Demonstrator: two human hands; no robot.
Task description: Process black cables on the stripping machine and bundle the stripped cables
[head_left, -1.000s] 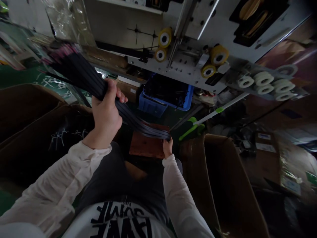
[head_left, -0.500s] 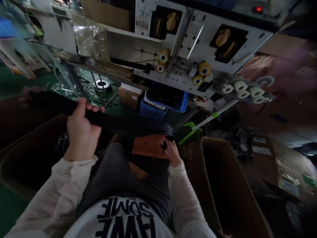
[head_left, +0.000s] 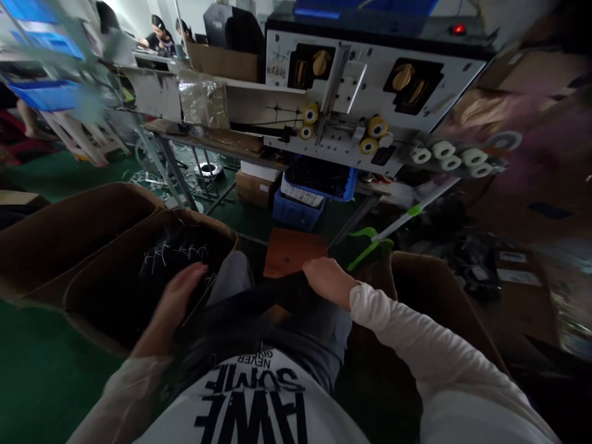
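A long, dark bundle of black strands [head_left: 266,296] lies slantwise across my thighs. My right hand [head_left: 329,280] is closed around its right end, above my right knee. My left hand [head_left: 182,293] is a little blurred, its fingers stretched out, near the right side of a cardboard box [head_left: 87,280]. I see nothing held in it. Dark goods with white ties [head_left: 173,251] fill that box, their details lost in shadow. Past my knees, a reddish-brown board [head_left: 293,250] shows partly behind the bundle and my right hand.
A machine with yellow rollers [head_left: 377,126] and white rollers [head_left: 444,150] stands ahead. Blue crates [head_left: 296,209] sit beneath it. To my right are another cardboard box [head_left: 419,265] and a pole with green feet [head_left: 370,240]. Other people sit at the far left.
My left hand has let go of the bundle and moved lower. The bundle has come down onto my lap, with my right hand still gripping its end. The view has tilted up.
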